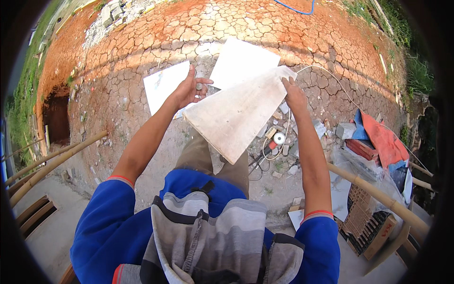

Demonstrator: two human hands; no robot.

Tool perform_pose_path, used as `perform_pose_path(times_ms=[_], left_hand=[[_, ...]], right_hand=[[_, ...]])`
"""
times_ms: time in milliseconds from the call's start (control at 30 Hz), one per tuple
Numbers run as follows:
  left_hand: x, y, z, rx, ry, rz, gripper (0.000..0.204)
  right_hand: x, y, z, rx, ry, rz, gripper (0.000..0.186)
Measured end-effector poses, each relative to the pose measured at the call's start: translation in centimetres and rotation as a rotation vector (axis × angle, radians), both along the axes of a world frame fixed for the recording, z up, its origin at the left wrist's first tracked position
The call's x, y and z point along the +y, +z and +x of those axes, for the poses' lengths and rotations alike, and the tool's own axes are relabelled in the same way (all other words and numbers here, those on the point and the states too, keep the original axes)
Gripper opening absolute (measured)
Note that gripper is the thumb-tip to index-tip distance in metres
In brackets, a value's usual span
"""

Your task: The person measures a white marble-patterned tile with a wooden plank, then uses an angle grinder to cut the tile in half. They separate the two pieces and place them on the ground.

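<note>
My right hand (295, 97) grips the narrow upper end of a dusty, off-white cut piece of tile (231, 113), tapered in shape. The piece is tilted, its wide end hanging toward my knees. To its left is my left hand (190, 90), thumb up and fingers apart, not gripping the piece. A small round grey thing shows at its fingers; whether worn or held I cannot make out. Two white tiles lie on the ground beyond, one flat white tile (243, 64) behind the piece and another white tile (163, 87) partly behind my left hand.
An angle grinder (271, 146) with a pale disc lies among rubble below the piece, near a thin cable (331, 75). Bamboo poles (59, 163) flank me on both sides. At right are a red-orange sheet (385, 139) and a cardboard box (362, 213). Cracked red soil stretches ahead.
</note>
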State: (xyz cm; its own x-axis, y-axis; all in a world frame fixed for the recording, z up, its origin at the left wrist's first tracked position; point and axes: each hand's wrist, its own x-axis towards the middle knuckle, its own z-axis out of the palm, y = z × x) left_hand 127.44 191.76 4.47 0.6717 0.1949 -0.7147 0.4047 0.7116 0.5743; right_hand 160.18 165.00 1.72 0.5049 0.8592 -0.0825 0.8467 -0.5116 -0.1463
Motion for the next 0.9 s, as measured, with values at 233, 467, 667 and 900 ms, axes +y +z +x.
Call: perform_pose_path(times_ms=[233, 467, 667, 900], left_hand=[[1.4, -15.3, 13.9, -0.061, -0.153, 0.077, 0.088], [3.7, -35.2, 23.4, -0.245, 0.125, 0.336, 0.071], [1.0, -54.9, 23.0, -0.287, -0.021, 0.597, 0.048], [4.6, -65.6, 24.8, -0.242, -0.106, 0.630, 0.057]], right_hand=[[11.9, -12.7, 7.3, -0.076, 0.032, 0.086, 0.065], [14.7, -30.6, 3.0, 1.264, -0.848, 0.841, 0.062], [13.3, -50.0, -7.2, 0.595, -0.982, 0.751, 0.066], [11.3, -62.0, -10.2, 0.553, -1.110, 0.961, 0.049]])
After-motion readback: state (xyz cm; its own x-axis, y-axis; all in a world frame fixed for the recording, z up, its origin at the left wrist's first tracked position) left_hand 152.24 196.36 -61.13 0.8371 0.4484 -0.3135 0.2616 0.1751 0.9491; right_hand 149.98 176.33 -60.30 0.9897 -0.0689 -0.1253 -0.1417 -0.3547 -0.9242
